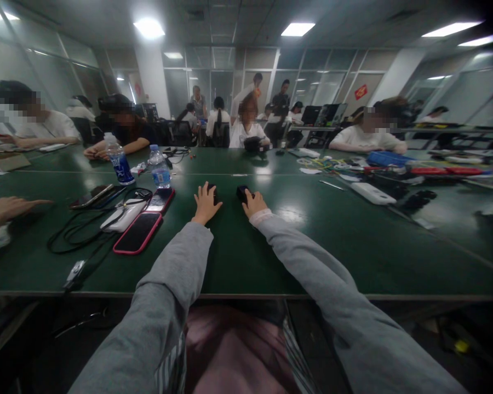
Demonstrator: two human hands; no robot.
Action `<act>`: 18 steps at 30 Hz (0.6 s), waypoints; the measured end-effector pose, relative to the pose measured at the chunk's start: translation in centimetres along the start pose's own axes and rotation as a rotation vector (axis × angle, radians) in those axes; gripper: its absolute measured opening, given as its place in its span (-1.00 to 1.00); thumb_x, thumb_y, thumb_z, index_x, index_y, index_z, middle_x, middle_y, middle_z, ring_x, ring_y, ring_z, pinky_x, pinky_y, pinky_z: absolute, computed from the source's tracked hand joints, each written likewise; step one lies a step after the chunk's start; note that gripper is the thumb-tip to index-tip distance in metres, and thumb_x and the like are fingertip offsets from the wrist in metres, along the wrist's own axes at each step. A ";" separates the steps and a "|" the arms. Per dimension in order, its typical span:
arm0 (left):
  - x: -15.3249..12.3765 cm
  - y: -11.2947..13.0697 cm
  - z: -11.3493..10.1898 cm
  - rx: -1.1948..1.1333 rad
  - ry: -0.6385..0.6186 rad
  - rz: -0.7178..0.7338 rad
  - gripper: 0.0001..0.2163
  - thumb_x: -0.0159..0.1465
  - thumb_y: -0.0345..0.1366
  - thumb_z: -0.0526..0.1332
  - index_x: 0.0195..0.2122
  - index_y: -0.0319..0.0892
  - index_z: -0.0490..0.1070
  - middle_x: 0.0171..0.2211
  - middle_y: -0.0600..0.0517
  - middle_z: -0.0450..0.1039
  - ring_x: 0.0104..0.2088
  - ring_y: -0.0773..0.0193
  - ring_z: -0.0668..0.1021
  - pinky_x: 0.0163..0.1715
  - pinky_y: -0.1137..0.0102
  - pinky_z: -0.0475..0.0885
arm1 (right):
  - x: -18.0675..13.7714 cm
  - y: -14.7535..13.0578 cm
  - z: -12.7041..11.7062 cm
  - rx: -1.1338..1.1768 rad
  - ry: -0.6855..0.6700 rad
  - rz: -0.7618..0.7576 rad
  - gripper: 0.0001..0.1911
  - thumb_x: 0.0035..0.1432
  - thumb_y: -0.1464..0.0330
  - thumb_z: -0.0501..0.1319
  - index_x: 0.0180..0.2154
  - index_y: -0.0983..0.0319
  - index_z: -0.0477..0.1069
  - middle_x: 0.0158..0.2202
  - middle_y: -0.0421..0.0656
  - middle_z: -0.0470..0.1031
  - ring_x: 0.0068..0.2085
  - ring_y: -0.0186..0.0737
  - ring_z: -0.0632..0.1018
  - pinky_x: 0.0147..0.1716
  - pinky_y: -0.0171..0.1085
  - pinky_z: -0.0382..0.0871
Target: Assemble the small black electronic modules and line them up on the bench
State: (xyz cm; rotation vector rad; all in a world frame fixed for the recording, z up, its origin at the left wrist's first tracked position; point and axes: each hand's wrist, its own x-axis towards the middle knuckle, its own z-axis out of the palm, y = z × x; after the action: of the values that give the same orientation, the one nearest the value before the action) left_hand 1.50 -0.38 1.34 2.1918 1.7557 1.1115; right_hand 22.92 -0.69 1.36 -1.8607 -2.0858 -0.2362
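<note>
Both my arms in grey sleeves reach forward over the dark green table [271,246]. My left hand [205,203] lies with fingers stretched over a small black object [213,192], mostly hidden under the fingers. My right hand [253,203] is curled over another small black object [242,192], its fingers wrapped on it. The two hands sit close together, a short gap between them.
To the left lie a phone in a pink case [138,232], a second phone [160,200], a white power bank [123,215], black cables [74,230] and two water bottles [119,163]. Another person's hand [8,208] rests at far left. Tools and parts [373,193] clutter the right. Several people sit opposite.
</note>
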 end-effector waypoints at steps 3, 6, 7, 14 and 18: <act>0.1 -0.3 0.3 -0.071 -0.044 -0.096 -0.29 0.22 -0.13 0.30 0.34 -0.17 0.05 0.41 -0.30 -0.13 0.39 -0.19 0.07 0.29 -0.11 0.10 | 0.7 -0.6 0.2 -0.029 0.005 0.064 -0.30 0.29 0.20 0.14 0.36 0.30 0.02 0.11 0.21 0.20 0.05 0.08 0.37 -0.01 -0.08 0.32; 0.3 -0.3 0.8 -0.122 -0.085 -0.109 -0.28 0.24 -0.08 0.28 0.34 -0.17 0.04 0.39 -0.33 -0.11 0.37 -0.19 0.13 0.29 -0.03 0.14 | 1.3 -1.3 0.6 -0.026 0.026 0.065 -0.24 0.28 0.06 0.13 0.35 0.32 0.02 0.11 0.23 0.19 0.03 0.08 0.38 -0.02 -0.07 0.32; 0.3 0.0 1.1 -0.123 -0.090 -0.105 -0.27 0.23 -0.07 0.29 0.35 -0.17 0.03 0.40 -0.34 -0.12 0.37 -0.21 0.12 0.29 -0.03 0.13 | 1.4 -1.4 0.7 -0.018 0.030 0.053 -0.22 0.28 0.01 0.10 0.35 0.32 0.02 0.10 0.23 0.19 0.04 0.09 0.38 -0.02 -0.06 0.31; 0.1 2.0 3.2 -0.154 -0.213 0.052 -0.19 0.25 -0.23 0.27 0.41 -0.23 -0.19 0.41 -0.37 -0.20 0.41 -0.14 -0.01 0.28 -0.03 0.14 | 1.0 -1.6 0.8 0.014 0.003 0.004 -0.29 0.31 0.10 0.07 0.37 0.25 0.00 0.10 0.16 0.23 0.05 0.10 0.37 0.01 -0.06 0.29; 0.1 1.9 3.4 -0.165 -0.231 0.099 -0.19 0.26 -0.23 0.24 0.41 -0.24 -0.23 0.40 -0.36 -0.14 0.41 -0.09 -0.01 0.28 -0.03 0.14 | 0.7 -1.6 0.7 0.022 -0.014 0.021 -0.29 0.29 0.14 0.09 0.37 0.23 0.00 0.12 0.16 0.23 0.07 0.11 0.36 0.01 -0.03 0.29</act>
State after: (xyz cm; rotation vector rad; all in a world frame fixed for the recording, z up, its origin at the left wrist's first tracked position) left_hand 5.04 0.23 -0.07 2.2250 1.4239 0.9398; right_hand 21.16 -0.03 1.15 -1.8765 -2.0685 -0.1951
